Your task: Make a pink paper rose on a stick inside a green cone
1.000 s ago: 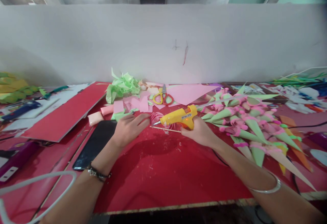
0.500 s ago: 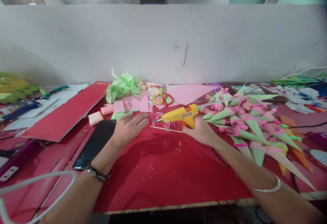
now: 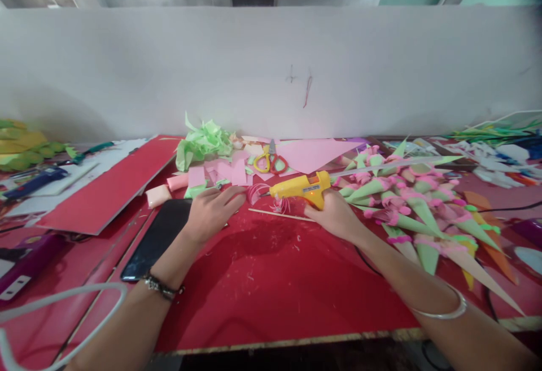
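Observation:
My right hand (image 3: 334, 213) is wrapped around the handle of a yellow glue gun (image 3: 296, 188), whose nozzle points left. A clear glue stick (image 3: 364, 169) sticks out of its back. Just left of the nozzle, my left hand (image 3: 215, 207) has its fingers closed at a curled pink fringed paper piece (image 3: 256, 193); the fingertips hide the exact grip. Another pink fringed curl (image 3: 281, 205) lies under the gun's barrel. Below it, a thin wooden stick (image 3: 279, 214) rests on the red table (image 3: 271, 280).
Behind the hands lie scissors (image 3: 270, 159), pink paper (image 3: 313, 153) and crumpled green paper (image 3: 207, 139). Paper cone flowers (image 3: 406, 201) are heaped at right. A black phone (image 3: 156, 241) and a red board (image 3: 114, 184) are at left. A white tube (image 3: 76, 292) curves at lower left.
The glue gun has shifted slightly to the right with my right hand, its nozzle still near the pink fringed paper. My left hand has moved a little left.

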Demonstrator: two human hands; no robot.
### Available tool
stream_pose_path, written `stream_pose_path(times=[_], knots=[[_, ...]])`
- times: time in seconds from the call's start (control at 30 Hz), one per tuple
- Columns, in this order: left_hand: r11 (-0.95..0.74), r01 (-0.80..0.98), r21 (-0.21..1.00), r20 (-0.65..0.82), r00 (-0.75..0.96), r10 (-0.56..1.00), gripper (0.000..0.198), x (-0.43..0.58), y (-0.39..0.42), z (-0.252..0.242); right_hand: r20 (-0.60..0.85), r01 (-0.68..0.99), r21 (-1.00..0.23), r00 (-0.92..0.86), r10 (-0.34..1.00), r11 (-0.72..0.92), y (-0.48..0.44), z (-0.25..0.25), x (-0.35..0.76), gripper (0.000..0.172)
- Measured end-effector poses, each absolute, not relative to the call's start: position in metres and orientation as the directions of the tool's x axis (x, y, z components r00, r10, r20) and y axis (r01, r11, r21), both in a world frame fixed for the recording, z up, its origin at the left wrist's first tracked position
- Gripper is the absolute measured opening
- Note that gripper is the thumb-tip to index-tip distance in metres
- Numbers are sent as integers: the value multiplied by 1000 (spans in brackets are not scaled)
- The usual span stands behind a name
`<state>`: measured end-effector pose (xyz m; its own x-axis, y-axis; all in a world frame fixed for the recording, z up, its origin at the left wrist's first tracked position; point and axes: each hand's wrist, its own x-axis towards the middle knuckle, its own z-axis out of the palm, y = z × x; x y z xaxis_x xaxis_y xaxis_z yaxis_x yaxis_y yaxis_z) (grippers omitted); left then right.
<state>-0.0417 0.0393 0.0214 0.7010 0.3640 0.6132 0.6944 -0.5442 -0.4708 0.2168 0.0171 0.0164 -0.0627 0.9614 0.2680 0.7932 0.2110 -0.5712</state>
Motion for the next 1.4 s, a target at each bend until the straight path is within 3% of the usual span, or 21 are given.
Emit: stream_pose_path(times=[0.33, 0.6, 0.73, 0.83, 1.1, 1.4], knots=[[-553, 692, -463, 607, 703, 371, 17, -41, 39, 20, 297, 824, -521, -67, 952, 220, 20, 13, 218, 8], [-554, 693, -462, 596, 705, 384, 18, -42, 40, 20, 342, 912, -337, -111, 933, 232, 26, 9, 221, 9], [-556, 705, -440, 608, 690, 393, 16, -42, 41, 16, 378, 942, -292, -48, 925, 167, 35, 6, 232, 19], [-565, 722, -400, 634, 662, 398, 14, -41, 42, 15, 381, 944, -307, 8, 924, 118, 42, 4, 243, 28], [-585, 748, -314, 638, 623, 453, 17, -39, 42, 15, 361, 894, -445, 129, 923, 49, 47, 9, 256, 31], [-546, 788, -286, 578, 596, 557, 22, -35, 42, 14, 194, 973, -223, 97, 976, -52, 55, 0, 267, 31]])
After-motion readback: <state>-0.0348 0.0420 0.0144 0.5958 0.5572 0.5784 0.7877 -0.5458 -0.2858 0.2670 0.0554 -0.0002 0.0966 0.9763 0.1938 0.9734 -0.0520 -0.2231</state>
